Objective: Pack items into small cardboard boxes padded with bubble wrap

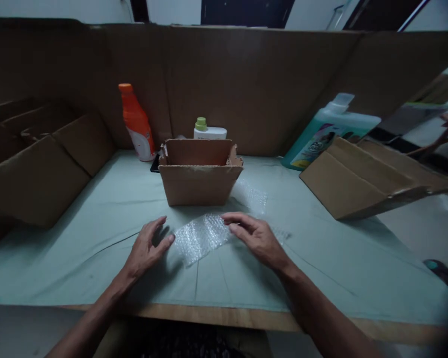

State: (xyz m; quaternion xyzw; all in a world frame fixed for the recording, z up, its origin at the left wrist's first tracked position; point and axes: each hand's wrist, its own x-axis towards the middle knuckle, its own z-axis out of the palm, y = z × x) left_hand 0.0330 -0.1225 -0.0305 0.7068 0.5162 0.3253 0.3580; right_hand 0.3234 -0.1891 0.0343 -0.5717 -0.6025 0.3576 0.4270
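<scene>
A piece of clear bubble wrap (201, 236) lies on the cloth in front of me, slightly slanted. My right hand (256, 236) has its thumb and fingers closed on the wrap's upper right edge. At the wrap's left end is my left hand (149, 246), fingers apart, the thumb close to the edge; whether it touches cannot be made out. Just beyond stands an open cardboard box (199, 185), its inside bottom hidden by the front wall. More bubble wrap (252, 195) lies beside the box's right side, and some shows behind my right hand.
An orange bottle (136, 122), a white bottle with a green cap (209, 130) and a large teal jug (328, 129) stand along a tall cardboard wall (261, 84). Cardboard boxes sit at the left (41, 179) and right (362, 181). The table's wooden front edge (209, 314) is near me.
</scene>
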